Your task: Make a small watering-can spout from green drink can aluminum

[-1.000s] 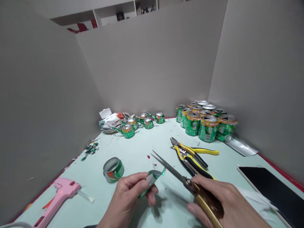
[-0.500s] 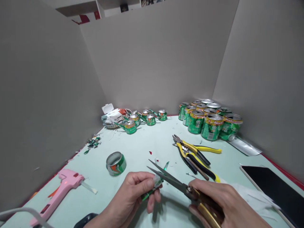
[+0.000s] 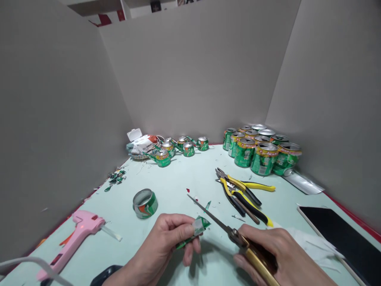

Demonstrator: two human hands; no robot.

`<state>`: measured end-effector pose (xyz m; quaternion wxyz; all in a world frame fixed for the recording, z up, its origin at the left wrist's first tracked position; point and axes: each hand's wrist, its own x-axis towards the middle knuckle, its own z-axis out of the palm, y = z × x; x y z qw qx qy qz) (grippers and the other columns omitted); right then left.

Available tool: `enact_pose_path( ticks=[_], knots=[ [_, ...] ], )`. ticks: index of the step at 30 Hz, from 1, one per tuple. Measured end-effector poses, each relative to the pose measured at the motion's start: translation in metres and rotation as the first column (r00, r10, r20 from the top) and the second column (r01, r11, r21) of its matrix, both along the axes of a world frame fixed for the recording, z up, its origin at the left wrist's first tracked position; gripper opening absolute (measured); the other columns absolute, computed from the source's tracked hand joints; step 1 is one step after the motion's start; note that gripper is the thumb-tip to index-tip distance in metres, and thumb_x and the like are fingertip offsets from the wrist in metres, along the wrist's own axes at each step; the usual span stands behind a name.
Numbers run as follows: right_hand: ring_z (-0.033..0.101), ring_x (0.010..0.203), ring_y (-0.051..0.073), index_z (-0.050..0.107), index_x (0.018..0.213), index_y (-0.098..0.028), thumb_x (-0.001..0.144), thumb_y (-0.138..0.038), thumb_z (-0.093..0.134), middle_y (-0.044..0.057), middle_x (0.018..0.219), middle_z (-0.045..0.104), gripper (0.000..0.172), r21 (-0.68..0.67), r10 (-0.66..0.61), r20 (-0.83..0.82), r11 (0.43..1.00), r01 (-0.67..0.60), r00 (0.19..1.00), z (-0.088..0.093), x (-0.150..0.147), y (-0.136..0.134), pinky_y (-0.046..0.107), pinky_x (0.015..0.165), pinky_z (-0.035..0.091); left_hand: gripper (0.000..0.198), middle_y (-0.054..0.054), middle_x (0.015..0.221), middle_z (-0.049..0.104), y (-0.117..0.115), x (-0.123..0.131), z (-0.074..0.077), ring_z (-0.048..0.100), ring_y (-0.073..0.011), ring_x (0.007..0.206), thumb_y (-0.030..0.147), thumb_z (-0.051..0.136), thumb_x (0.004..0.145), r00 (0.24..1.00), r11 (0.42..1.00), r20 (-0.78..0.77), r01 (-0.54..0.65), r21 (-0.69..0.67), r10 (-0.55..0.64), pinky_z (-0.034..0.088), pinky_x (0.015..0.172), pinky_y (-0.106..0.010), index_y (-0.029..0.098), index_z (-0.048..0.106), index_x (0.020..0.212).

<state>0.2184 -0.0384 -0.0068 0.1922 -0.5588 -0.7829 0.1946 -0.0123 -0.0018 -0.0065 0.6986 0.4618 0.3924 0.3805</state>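
Observation:
Between the thumb and fingers of my left hand [image 3: 175,236] is a small folded piece of green can metal [image 3: 202,224], its pointed end facing right. My right hand [image 3: 268,250] grips scissors [image 3: 235,236] with gold handles; the dark blades look closed and point up and left, just right of the metal piece and apart from it. Beyond the blades lies a green metal scrap [image 3: 207,206] on the table. Left of my left hand stands a cut can ring [image 3: 145,203], green with an orange mark.
A pink glue gun [image 3: 80,236] lies at left. Pliers [image 3: 241,190] with yellow-black handles lie right of centre. Several green cans [image 3: 264,159] stand at back right, several cut-down cans [image 3: 188,149] at the back. A tablet-like black device [image 3: 339,234] lies at right.
The scissor blades have come together and drawn back to the right from the metal piece. More of the piece's pointed end now shows in my left hand.

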Motion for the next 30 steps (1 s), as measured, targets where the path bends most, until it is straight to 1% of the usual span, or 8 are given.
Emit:
enact_pose_path(
  ticks=[4,7,12,15,19,25,27,30],
  knots=[
    [0.051,0.055,0.016,0.050,0.071,-0.025,0.090,-0.037,0.051,-0.003,0.062,0.058,0.023,-0.018,-0.066,0.016,0.998,0.066,0.998,-0.004,0.006,0.005,0.025,0.053,0.038,0.024,-0.004,0.062,0.069,0.001,0.000,0.006,0.051,-0.0072,0.045,0.034,0.073,0.080,1.000,0.999,0.003,-0.031,0.012,0.031,0.036,0.051,-0.021,0.012,0.071,0.071],
    [0.054,0.056,0.018,0.053,0.073,-0.026,0.091,-0.040,0.049,-0.002,0.065,0.063,0.023,-0.052,-0.158,0.018,0.986,0.159,0.987,-0.007,0.012,0.009,0.026,0.053,0.038,0.020,-0.002,0.069,0.069,0.001,-0.002,0.013,0.055,-0.0076,0.054,0.031,0.069,0.085,0.997,0.994,0.030,-0.080,0.069,0.078,0.040,0.062,-0.021,0.014,0.066,0.074],
    [0.060,0.054,0.023,0.060,0.082,-0.027,0.080,-0.033,0.061,0.003,0.067,0.068,0.007,-0.053,-0.216,0.106,0.973,0.223,0.971,-0.014,0.016,0.013,0.028,0.049,0.033,0.020,-0.004,0.076,0.069,0.000,-0.006,0.012,0.064,-0.0130,0.065,0.031,0.058,0.093,0.994,0.991,0.097,-0.062,0.120,0.051,0.041,0.067,-0.025,0.015,0.062,0.081],
    [0.063,0.060,0.026,0.060,0.086,-0.027,0.079,-0.030,0.060,0.003,0.069,0.068,0.008,-0.073,-0.211,0.153,0.972,0.224,0.966,-0.014,0.016,0.012,0.030,0.052,0.035,0.020,-0.007,0.080,0.072,0.001,-0.007,0.009,0.069,-0.0169,0.067,0.032,0.056,0.094,0.987,0.996,0.159,-0.029,0.086,0.015,0.043,0.068,-0.028,0.014,0.061,0.088],
    [0.067,0.078,0.028,0.060,0.097,-0.026,0.082,-0.027,0.053,0.006,0.087,0.070,0.016,-0.054,-0.171,0.169,0.982,0.182,0.971,-0.013,0.017,0.012,0.036,0.068,0.046,0.017,-0.011,0.087,0.075,0.003,-0.009,0.009,0.072,-0.0193,0.071,0.029,0.056,0.095,0.975,0.999,0.223,-0.017,0.047,0.007,0.045,0.069,-0.029,0.013,0.061,0.091],
    [0.067,0.089,0.032,0.064,0.115,-0.026,0.090,-0.037,0.049,0.010,0.100,0.067,0.031,0.112,-0.158,0.267,0.985,0.132,0.951,-0.015,0.014,0.005,0.046,0.075,0.051,0.018,-0.012,0.088,0.077,0.001,-0.012,0.013,0.073,-0.0233,0.079,0.032,0.065,0.089,0.972,0.999,0.233,-0.010,0.035,0.002,0.046,0.074,-0.032,0.015,0.064,0.085],
    [0.066,0.092,0.032,0.067,0.109,-0.025,0.091,-0.035,0.048,0.010,0.101,0.067,0.028,0.164,-0.141,0.229,0.981,0.105,0.963,-0.008,0.007,-0.001,0.047,0.078,0.050,0.019,-0.010,0.087,0.076,0.000,-0.012,0.015,0.069,-0.0207,0.081,0.033,0.070,0.085,0.977,0.997,0.210,-0.034,0.064,0.020,0.045,0.076,-0.030,0.014,0.068,0.083],
    [0.065,0.099,0.027,0.065,0.110,-0.024,0.094,-0.035,0.047,0.010,0.111,0.067,0.027,0.141,-0.083,-0.009,0.986,0.083,0.997,0.008,-0.016,-0.007,0.042,0.085,0.051,0.020,-0.005,0.079,0.070,-0.001,-0.010,0.016,0.060,-0.0164,0.075,0.032,0.076,0.078,0.982,0.993,0.185,-0.065,0.103,0.045,0.042,0.073,-0.027,0.013,0.073,0.082]
  ],
)
